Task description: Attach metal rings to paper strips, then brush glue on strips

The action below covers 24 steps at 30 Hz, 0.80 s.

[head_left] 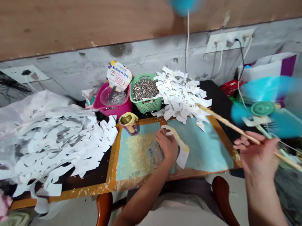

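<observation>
My left hand (167, 145) rests on the blue work mat (208, 146), fingers bent over one end of a white paper cut-out (181, 149) that it presses down. To the right, my right hand (256, 153) is closed round a long wooden stick (226, 121), which points up and left toward a heap of white cut-outs (180, 95). A yellow glue smear (138, 153) covers the mat's left part. Beside it stands a small glue pot (129, 122).
A big pile of white cut-outs (46, 141) lies on plastic at the left. At the back stand a green basket of metal rings (145, 93) and a pink tub (110, 102). A blue fan (271, 110) spins at the right. Cables hang on the wall.
</observation>
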Motion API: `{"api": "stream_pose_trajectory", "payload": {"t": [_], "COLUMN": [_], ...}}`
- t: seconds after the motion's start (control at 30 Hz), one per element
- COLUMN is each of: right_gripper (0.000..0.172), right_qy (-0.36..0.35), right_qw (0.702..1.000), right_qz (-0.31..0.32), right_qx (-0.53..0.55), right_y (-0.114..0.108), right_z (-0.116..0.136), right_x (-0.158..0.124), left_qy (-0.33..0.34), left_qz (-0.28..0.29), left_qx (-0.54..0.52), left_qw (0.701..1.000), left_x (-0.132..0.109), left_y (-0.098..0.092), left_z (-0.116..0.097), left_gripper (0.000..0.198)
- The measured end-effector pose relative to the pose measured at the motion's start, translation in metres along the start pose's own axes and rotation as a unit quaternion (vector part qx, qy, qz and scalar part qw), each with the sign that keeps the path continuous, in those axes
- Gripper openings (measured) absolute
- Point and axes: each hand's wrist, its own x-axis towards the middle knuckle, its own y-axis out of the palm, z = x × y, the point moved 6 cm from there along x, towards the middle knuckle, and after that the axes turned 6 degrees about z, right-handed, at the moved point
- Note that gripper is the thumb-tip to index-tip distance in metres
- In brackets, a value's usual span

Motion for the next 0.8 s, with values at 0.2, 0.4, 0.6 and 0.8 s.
{"api": "stream_pose_trajectory", "payload": {"t": [0.2, 0.4, 0.6, 0.8], "right_gripper": [0.060, 0.057, 0.046, 0.018], "right_qy": [0.029, 0.017, -0.036, -0.125], "right_qw": [0.998, 0.998, 0.989, 0.904], "right_qz": [0.056, 0.066, 0.088, 0.266], "right_qx": [-0.003, -0.005, -0.112, -0.309], "right_y": [0.033, 0.052, 0.052, 0.074], "right_z": [-0.015, -0.012, -0.014, -0.048], "right_x": [-0.001, 0.001, -0.023, -0.087], "left_qy": [0.042, 0.036, 0.026, 0.018], "left_qz": [-0.011, 0.022, 0.044, 0.076], "left_qx": [0.115, 0.170, 0.198, 0.237], "left_qw": [0.992, 0.985, 0.979, 0.968], "left_x": [0.004, 0.006, 0.010, 0.019], "left_y": [-0.021, -0.022, -0.017, 0.001], "left_z": [-0.005, 0.001, -0.008, -0.006], "left_gripper": [0.032, 0.027, 0.029, 0.040]}}
